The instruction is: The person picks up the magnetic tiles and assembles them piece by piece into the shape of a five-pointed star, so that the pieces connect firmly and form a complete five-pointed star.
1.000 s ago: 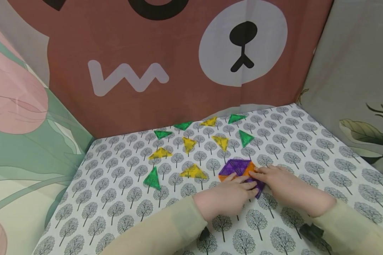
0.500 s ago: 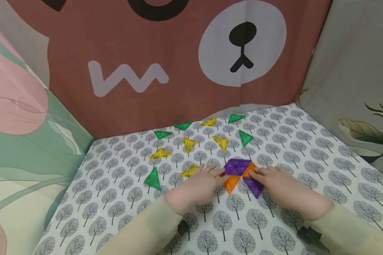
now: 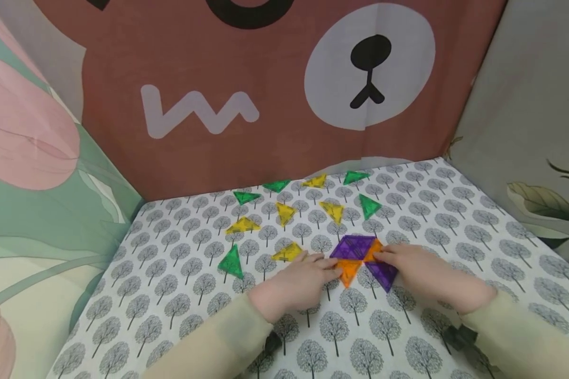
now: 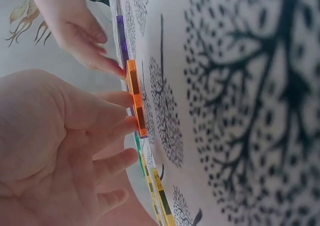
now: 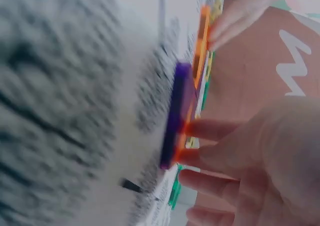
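Note:
Flat translucent triangle tiles lie edge to edge in a partial ring in the head view. Purple tiles form its far side, with an orange tile at lower left. On the right are another orange tile and a purple tile. My left hand touches the left orange tile with extended fingertips, also seen on the orange tile in the left wrist view. My right hand rests its fingertips on the right-hand tiles, partly covering them. Behind a purple tile, the right wrist view shows those fingers only slightly bent.
Loose yellow triangles and green triangles are scattered beyond the ring. A yellow triangle lies just past my left fingers, and a green one farther left. A bear-print cloth hangs at the back edge.
My left hand has moved left off the ring's middle, uncovering the orange and lower purple tiles; its fingertips now touch the orange tile's left side. The right hand stays nearly in place.

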Demonstrator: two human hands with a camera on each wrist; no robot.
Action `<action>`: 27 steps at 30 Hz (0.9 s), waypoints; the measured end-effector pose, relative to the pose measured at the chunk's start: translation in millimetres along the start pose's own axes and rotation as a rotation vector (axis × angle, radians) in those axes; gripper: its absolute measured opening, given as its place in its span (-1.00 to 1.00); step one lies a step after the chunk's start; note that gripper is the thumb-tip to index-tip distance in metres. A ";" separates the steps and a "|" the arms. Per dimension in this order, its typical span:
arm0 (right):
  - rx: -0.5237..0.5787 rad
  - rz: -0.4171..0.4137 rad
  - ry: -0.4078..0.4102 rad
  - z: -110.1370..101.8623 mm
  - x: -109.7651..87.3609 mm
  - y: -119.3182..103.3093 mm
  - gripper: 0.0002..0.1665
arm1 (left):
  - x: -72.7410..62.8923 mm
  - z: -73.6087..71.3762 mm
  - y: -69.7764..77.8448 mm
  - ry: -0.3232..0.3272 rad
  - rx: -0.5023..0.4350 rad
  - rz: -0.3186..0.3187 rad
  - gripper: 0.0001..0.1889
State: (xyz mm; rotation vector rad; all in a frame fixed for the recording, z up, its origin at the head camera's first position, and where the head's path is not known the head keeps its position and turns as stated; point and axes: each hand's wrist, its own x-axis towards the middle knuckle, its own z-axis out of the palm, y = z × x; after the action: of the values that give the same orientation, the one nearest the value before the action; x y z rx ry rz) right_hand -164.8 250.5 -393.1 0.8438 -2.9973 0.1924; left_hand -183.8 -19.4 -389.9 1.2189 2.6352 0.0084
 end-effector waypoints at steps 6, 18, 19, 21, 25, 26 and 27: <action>0.037 -0.078 0.008 -23.0 23.2 3.0 -0.49 | -1.8 -7.3 -6.1 0.035 -0.024 0.010 -0.24; 0.060 -0.109 -0.082 -53.7 78.9 -43.8 -0.24 | -82.6 -31.8 -73.7 0.202 -0.100 -0.276 -0.36; 0.069 -0.115 -0.104 -49.0 82.8 -46.7 -0.21 | -91.0 -28.9 -81.5 0.209 -0.096 -0.293 -0.36; 0.088 -0.133 -0.141 -37.4 90.5 -50.6 -0.20 | -106.6 -22.4 -95.4 0.211 -0.082 -0.325 -0.36; 0.085 -0.182 -0.187 -17.0 104.5 -55.1 -0.17 | -131.5 -7.3 -114.4 0.206 -0.093 -0.400 -0.37; 0.083 -0.191 -0.194 -12.9 107.5 -55.8 -0.17 | -136.5 -3.5 -117.2 0.201 -0.105 -0.416 -0.39; 0.080 -0.202 -0.200 -9.4 110.2 -56.7 -0.19 | -140.9 0.4 -119.4 0.197 -0.116 -0.432 -0.40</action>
State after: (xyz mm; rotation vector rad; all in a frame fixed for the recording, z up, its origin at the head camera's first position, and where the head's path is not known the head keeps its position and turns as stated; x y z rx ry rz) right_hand -229.5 146.6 -371.5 1.2364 -3.0734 0.2381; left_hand -185.4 -203.3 -372.8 0.6223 2.9655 0.2124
